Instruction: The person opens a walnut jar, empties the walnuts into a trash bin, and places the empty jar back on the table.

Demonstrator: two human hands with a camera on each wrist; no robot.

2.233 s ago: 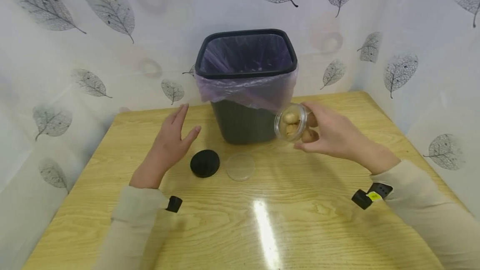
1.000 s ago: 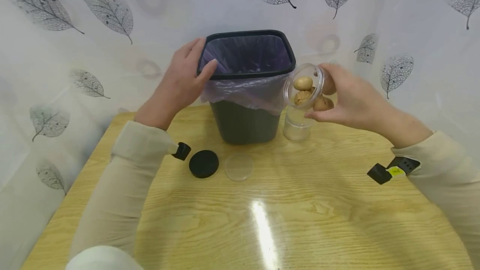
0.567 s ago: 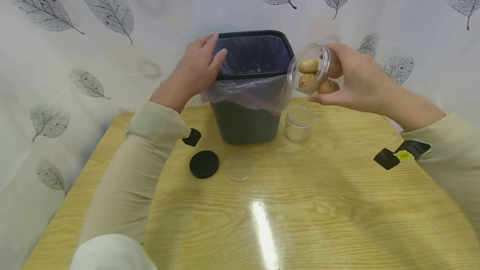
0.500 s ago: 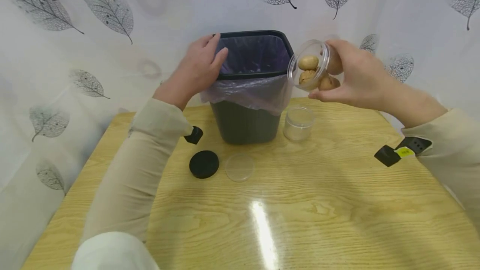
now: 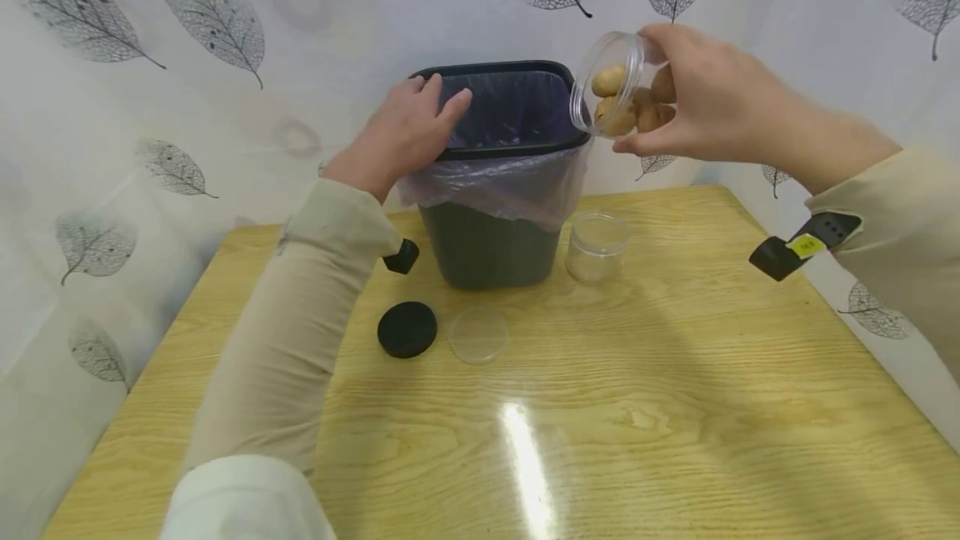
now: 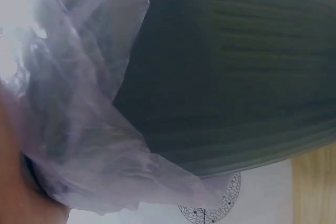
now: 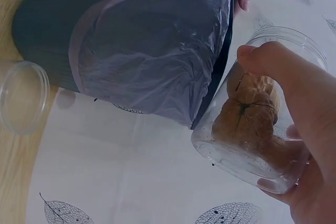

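Observation:
My right hand (image 5: pixel 720 94) grips a clear jar (image 5: pixel 606 52), tilted with its mouth toward the bin's right rim. Several round brown things that look like walnuts (image 7: pixel 247 111) lie inside the jar; one shows a dark star-shaped crack. The dark grey trash bin (image 5: pixel 491 248) stands at the back of the table, lined with a thin purple bag (image 5: pixel 510 182) folded over its rim. My left hand (image 5: pixel 408 127) rests at the bin's left rim, fingers and thumb over the opening. In the left wrist view only part of that hand shows, against the bag.
A second clear jar (image 5: pixel 597 248) stands uncapped right of the bin. In front of the bin lie a black round lid (image 5: pixel 407 329) and a clear disc (image 5: pixel 478 335) on the wooden table (image 5: pixel 600 432). A leaf-patterned wall covering (image 5: pixel 300 48) closes in the back and sides.
My right hand has raised the jar from low beside the bin to rim height. My left hand has moved up from the table to the rim, then slightly right.

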